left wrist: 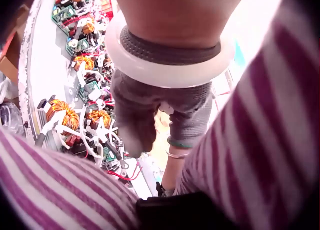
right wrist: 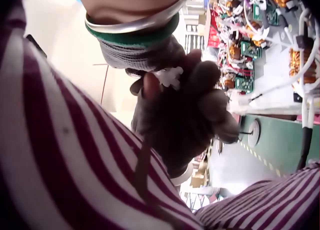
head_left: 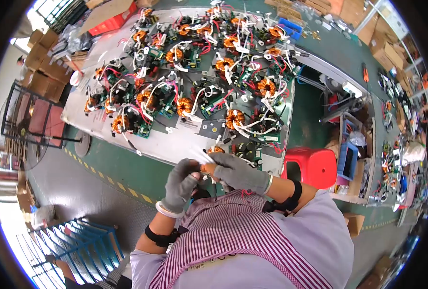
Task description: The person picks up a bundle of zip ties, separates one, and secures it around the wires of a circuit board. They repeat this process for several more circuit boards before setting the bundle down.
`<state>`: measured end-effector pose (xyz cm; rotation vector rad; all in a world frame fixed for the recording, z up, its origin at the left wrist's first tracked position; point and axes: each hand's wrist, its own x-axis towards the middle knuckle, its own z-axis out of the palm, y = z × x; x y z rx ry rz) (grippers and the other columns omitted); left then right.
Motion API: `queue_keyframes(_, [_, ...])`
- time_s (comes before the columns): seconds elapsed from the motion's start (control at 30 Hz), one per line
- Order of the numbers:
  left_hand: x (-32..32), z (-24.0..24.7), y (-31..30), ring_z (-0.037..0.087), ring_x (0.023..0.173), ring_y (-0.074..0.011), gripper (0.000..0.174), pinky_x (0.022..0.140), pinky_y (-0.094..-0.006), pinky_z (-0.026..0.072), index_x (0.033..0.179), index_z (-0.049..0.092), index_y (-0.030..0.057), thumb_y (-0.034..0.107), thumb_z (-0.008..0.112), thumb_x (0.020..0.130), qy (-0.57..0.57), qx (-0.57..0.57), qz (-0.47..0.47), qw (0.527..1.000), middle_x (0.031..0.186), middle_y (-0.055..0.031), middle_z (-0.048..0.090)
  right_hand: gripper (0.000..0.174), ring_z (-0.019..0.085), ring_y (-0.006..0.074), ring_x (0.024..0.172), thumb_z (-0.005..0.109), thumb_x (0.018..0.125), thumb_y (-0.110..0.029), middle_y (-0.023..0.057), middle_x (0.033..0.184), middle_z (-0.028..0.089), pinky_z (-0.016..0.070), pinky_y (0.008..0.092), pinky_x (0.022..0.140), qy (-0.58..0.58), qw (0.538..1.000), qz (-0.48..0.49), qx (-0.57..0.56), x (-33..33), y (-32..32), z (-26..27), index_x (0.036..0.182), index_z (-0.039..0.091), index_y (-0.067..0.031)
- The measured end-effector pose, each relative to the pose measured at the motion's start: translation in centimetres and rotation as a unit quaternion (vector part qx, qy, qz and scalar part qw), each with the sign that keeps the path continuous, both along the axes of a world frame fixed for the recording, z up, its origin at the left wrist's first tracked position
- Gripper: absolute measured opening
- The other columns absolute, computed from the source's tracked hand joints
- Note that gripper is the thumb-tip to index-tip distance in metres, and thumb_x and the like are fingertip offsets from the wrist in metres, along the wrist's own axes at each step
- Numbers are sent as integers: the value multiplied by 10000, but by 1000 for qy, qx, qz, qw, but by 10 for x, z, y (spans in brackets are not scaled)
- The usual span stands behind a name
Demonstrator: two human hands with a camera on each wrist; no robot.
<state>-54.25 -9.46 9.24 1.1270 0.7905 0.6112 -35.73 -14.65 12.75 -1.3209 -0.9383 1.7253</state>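
My two grey-gloved hands meet in front of the apron at the table's near edge, bare fingertips showing. The right hand (head_left: 243, 172) has curled fingers and grips thin white strips (head_left: 202, 156) that fan up and left. Facing it, the left hand (head_left: 179, 185) is curled with thumb and fingers close together. In the right wrist view, a small white plastic piece (right wrist: 171, 77) shows between the left thumb and fingers; the gloves partly hide it, and I cannot tell its kind. Just beyond the hands lies a circuit board (head_left: 247, 153) with an orange copper coil (head_left: 216, 150).
Many green circuit boards with copper-wound coils (head_left: 184, 106) and white leads cover the table (head_left: 168, 143). A red stool (head_left: 311, 167) stands at the right, beside a bench with blue bins (head_left: 349, 161). A blue rack (head_left: 81, 250) is at lower left, near another person's arm.
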Motion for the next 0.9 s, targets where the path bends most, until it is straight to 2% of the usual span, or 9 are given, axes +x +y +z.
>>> queue_keyframes(0.03, [-6,1,13,566,659,-129,312,622,-254,475,1020,521,-49,195,584,836,-15,-4,-36,999,798,-85,600,344,537,108,517,439,841,-157,73,715,573,451,240,465,-67,997,15,21,-7,-1,-5,1128,484,27])
queue_keyframes(0.27, [-26,-7,63,531,576,-117,135,547,-235,446,910,561,-39,70,530,835,55,-62,-181,980,713,-64,583,377,561,117,570,438,819,-174,87,728,585,464,252,511,-127,988,-75,-53,-61,4,-12,1131,473,33])
queue_keyframes(0.43, [-53,-14,71,524,578,-114,84,543,-240,439,859,542,-24,55,524,836,46,-36,-197,979,695,-55,557,320,521,117,513,394,836,-141,74,729,571,433,239,467,28,973,-201,-108,-97,-3,-25,1100,463,26])
queue_keyframes(0.57, [-52,-8,75,478,544,-63,101,493,-201,398,829,538,-13,81,511,855,-36,17,-242,970,645,-21,527,235,499,116,452,395,812,-115,82,666,537,416,233,390,0,923,-383,-43,-113,-7,-50,993,488,3])
queue_keyframes(0.7, [-34,14,87,493,572,-93,112,534,-232,416,822,535,-8,99,514,846,-77,-64,-339,935,659,-38,526,275,460,95,420,415,758,-69,75,617,503,347,232,329,38,852,-518,-73,-84,-13,-39,1011,490,11])
queue_keyframes(0.8, [-17,11,99,523,600,-128,138,563,-250,435,825,542,-16,122,544,826,-57,-130,-353,925,702,-67,536,208,362,57,359,443,808,-117,9,551,422,271,213,321,74,890,-446,-67,-73,-6,-16,981,506,-20])
queue_keyframes(0.83, [-13,10,102,525,599,-129,138,560,-250,436,827,543,-17,121,540,825,-49,-139,-353,924,702,-66,535,187,333,49,339,523,794,-131,-2,539,425,252,209,314,40,911,-408,-31,-73,1,-17,945,526,-21])
queue_keyframes(0.87, [-9,10,106,528,597,-130,138,556,-250,437,830,544,-19,119,537,823,-39,-148,-354,923,701,-65,534,246,460,57,488,587,792,-211,5,632,530,376,215,447,42,930,-366,-4,-71,4,-10,928,591,-5])
queue_keyframes(0.9, [-5,12,111,534,597,-132,136,555,-252,446,838,544,-23,111,527,822,-29,-124,-366,922,691,-61,529,237,475,63,511,597,790,-218,2,639,543,392,223,473,20,942,-335,31,-71,9,-19,906,605,-11])
